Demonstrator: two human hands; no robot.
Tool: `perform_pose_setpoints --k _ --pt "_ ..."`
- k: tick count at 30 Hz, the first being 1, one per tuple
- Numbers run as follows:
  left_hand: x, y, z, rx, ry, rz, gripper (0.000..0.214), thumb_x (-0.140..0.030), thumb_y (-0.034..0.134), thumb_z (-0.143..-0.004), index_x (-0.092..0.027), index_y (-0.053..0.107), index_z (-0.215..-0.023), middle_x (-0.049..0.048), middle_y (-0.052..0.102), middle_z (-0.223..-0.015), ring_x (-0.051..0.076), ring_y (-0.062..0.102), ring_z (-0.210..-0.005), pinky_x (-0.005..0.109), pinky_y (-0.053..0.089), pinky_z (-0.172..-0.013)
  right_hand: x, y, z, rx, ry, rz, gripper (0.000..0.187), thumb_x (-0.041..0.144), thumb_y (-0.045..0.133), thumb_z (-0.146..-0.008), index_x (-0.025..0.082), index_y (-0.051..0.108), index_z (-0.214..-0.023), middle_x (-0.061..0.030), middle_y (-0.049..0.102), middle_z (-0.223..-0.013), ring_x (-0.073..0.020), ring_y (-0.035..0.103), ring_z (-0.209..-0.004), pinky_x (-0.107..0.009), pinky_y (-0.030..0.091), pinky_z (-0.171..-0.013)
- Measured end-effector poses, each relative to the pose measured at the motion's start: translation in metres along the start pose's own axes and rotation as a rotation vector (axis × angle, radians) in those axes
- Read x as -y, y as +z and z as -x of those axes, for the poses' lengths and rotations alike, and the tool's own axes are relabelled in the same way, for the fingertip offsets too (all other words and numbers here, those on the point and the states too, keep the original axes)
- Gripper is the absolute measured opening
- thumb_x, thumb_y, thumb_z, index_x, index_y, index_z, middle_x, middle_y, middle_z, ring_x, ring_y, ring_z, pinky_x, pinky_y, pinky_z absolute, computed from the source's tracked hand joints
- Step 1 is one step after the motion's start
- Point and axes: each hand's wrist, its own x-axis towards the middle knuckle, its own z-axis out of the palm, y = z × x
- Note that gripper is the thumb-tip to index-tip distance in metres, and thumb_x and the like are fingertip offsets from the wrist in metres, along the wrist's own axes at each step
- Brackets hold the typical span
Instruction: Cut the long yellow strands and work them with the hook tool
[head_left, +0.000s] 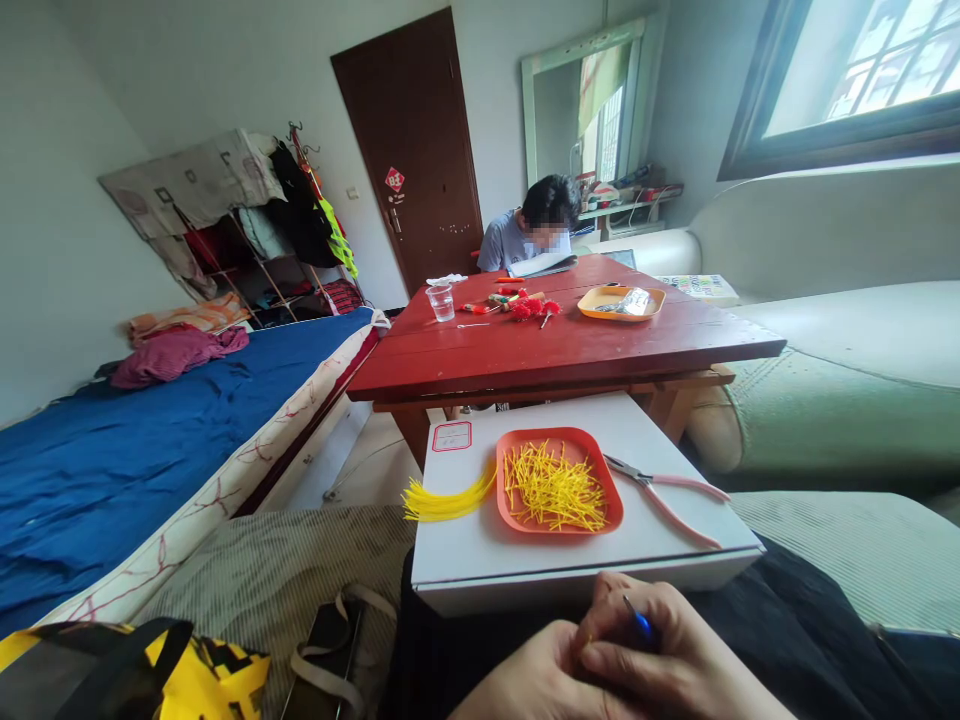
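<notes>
Bracing the hands against each other, just near of the white box [457, 545], should steady fine work: the right hand [660, 632] has its fingers curled closed around a thin blue-and-metal tool [642, 624], while the left hand [529, 668] is folded in beside it, whether pinching anything I cannot tell. A light grip seems best, with the short yellow strips [559, 487] in the orange tray [508, 521] left of the pliers [679, 482].

A room in a home: blue-sheeted bed [202, 420], hung clothes [289, 210], pale sofa [862, 320], framed mirror [556, 125].
</notes>
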Motion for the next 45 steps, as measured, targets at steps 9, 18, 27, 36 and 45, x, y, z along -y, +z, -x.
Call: perform_pose_setpoints --k 9,18,27,36,45 --pt "-0.002 -0.006 0.008 -0.02 0.095 0.103 0.04 -0.037 0.079 -0.06 -0.01 0.063 -0.085 -0.0001 0.06 -0.061 0.006 0.051 -0.049 0.016 0.032 -0.049 -0.004 -0.005 0.002 -0.063 0.069 -0.18 0.029 0.042 0.072 -0.068 0.016 0.062 -0.06 0.0029 0.051 -0.057 -0.0121 0.044 -0.055 -0.026 0.036 -0.055" --pt "0.002 0.0 0.008 -0.185 0.097 0.088 0.045 -0.049 0.078 -0.057 -0.015 0.049 -0.063 -0.003 0.056 -0.047 0.004 0.043 -0.037 0.017 0.023 -0.04 -0.015 0.0 0.005 -0.087 0.101 -0.393 0.025 0.037 0.078 -0.063 0.016 0.066 -0.059 0.003 0.055 -0.056 -0.0101 0.047 -0.054 -0.023 0.036 -0.054" --pt "0.002 -0.002 0.01 -0.214 0.086 0.156 0.041 -0.041 0.081 -0.056 -0.014 0.051 -0.063 -0.0014 0.06 -0.046 0.003 0.046 -0.036 0.015 0.027 -0.04 -0.017 -0.002 0.004 -0.075 0.099 -0.329 0.024 0.038 0.078 -0.062 0.017 0.069 -0.06 0.0025 0.055 -0.056 -0.0117 0.051 -0.055 -0.025 0.039 -0.055" --pt "0.0 0.0 0.01 -0.21 0.079 0.199 0.039 -0.039 0.082 -0.056 -0.013 0.054 -0.065 0.0024 0.066 -0.051 0.004 0.05 -0.036 0.014 0.029 -0.038 -0.02 -0.004 0.004 -0.032 0.097 -0.331 0.024 0.038 0.076 -0.066 0.016 0.067 -0.062 0.0024 0.058 -0.054 -0.0117 0.052 -0.051 -0.024 0.039 -0.051" --pt "0.004 -0.002 0.008 -0.207 0.123 0.247 0.028 -0.03 0.079 -0.059 -0.012 0.058 -0.065 0.003 0.065 -0.048 0.006 0.052 -0.036 0.015 0.031 -0.038 -0.015 -0.006 0.005 -0.069 0.037 -0.152 0.025 0.041 0.072 -0.068 0.017 0.067 -0.064 0.0014 0.058 -0.055 -0.013 0.053 -0.052 -0.024 0.04 -0.051"
